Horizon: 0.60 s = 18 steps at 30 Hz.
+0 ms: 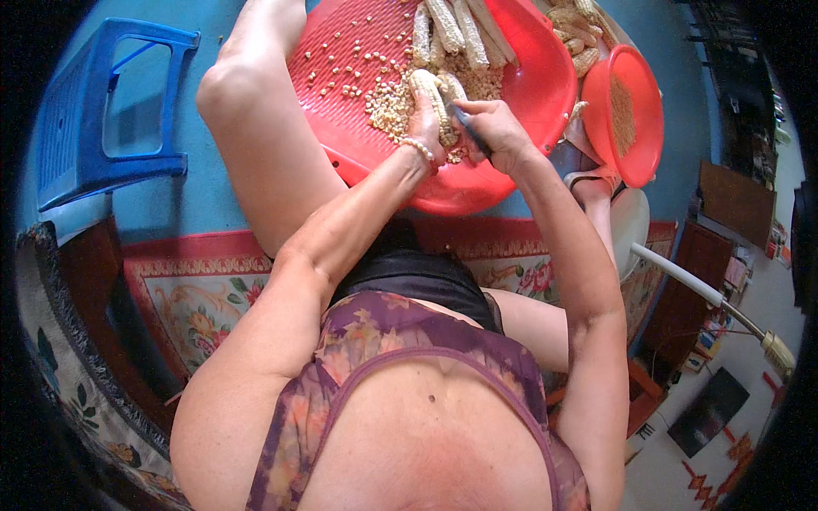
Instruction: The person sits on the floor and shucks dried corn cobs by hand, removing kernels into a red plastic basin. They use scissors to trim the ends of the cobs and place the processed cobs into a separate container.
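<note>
My left hand [426, 128], with a beaded bracelet at the wrist, grips an ear of corn [431, 96] over a large red plastic basin [543, 83]. Close on its right, my right hand [495, 131] is closed on a dark, slim tool [471, 131]; its tip is near the ear and its exact kind cannot be told. Another pale ear or cob [454, 89] lies just behind the held ear. Loose corn kernels [388, 108] are heaped under and around my hands, and several stripped corncobs [444, 25] lie at the basin's far side.
To the right, a smaller red bowl [652, 115] holds fine brownish grains, beside a pile of corn ears [575, 29]. A blue plastic stool [172, 96] stands at left. A white pedestal fan [677, 265] is at right, and a floral rug [204, 306] lies below the basin.
</note>
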Motion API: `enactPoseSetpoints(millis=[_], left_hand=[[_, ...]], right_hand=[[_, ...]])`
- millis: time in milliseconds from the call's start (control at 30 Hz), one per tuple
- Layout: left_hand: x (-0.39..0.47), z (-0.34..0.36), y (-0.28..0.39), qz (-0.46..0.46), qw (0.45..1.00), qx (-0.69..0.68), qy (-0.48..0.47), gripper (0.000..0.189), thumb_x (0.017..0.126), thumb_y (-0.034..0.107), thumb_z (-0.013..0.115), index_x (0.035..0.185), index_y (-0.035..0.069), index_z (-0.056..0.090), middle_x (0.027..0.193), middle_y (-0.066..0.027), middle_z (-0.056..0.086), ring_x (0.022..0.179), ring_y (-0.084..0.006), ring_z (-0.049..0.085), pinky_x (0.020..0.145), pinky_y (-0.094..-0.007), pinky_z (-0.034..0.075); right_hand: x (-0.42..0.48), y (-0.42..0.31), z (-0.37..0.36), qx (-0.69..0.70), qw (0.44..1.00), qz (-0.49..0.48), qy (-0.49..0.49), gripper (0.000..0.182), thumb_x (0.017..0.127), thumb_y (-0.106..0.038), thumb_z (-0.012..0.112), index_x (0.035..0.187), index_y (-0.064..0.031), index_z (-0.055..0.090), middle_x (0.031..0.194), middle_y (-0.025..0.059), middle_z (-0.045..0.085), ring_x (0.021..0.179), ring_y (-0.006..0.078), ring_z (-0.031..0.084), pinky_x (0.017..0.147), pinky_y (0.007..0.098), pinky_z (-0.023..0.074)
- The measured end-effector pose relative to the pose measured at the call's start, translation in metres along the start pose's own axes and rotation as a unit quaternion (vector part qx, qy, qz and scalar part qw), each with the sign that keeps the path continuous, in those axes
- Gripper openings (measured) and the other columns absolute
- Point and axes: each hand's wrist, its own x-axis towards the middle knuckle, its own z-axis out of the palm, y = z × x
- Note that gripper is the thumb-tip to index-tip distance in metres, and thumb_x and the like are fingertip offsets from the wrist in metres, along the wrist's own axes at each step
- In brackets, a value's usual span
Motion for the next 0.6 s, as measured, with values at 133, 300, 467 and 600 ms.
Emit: enactPoseSetpoints(millis=[133,300,467,600], left_hand=[[0.001,0.004,-0.005,0.028,0.998,-0.054,-0.012,0.060,0.088,0.060,0.024,0.113,0.012,0.049,0.103,-0.0108,0.058,0.088,-0.0264,0.058,0.075,-0.0415,0.051],[0.018,-0.007,-0.001,0.058,0.998,-0.014,-0.020,0.065,0.088,0.061,0.018,0.114,0.010,0.048,0.100,-0.0116,0.060,0.085,-0.0272,0.060,0.072,-0.0415,0.053],[0.021,-0.026,-0.013,-0.036,0.999,-0.034,-0.007,0.061,0.087,0.060,0.030,0.116,0.010,0.049,0.099,-0.0092,0.061,0.080,-0.0241,0.062,0.061,-0.0402,0.054],[-0.005,-0.006,0.014,-0.116,0.993,0.014,-0.020,0.069,0.079,0.073,0.025,0.085,0.012,0.056,0.054,-0.0055,0.054,0.041,-0.0185,0.051,0.035,-0.0291,0.042]], right_hand=[[0.019,0.008,0.003,-0.283,0.951,-0.123,0.035,0.017,0.078,-0.007,0.056,0.091,-0.0026,0.065,0.062,0.0007,0.058,0.049,0.0068,0.050,0.041,0.0233,0.0382],[0.035,-0.007,-0.003,-0.224,0.971,-0.083,-0.012,0.026,0.076,-0.005,0.055,0.100,-0.0039,0.065,0.069,0.0011,0.060,0.056,0.0042,0.049,0.047,0.0222,0.0392],[0.060,0.010,-0.008,-0.277,0.951,-0.126,0.057,0.028,0.074,-0.007,0.057,0.101,-0.0019,0.065,0.068,-0.0028,0.057,0.052,0.0037,0.046,0.044,0.0214,0.0368],[0.014,-0.032,-0.029,-0.274,0.962,0.004,-0.003,0.033,0.076,-0.009,0.055,0.108,-0.0036,0.061,0.055,-0.0040,0.047,0.038,0.0041,0.039,0.033,0.0213,0.0297]])
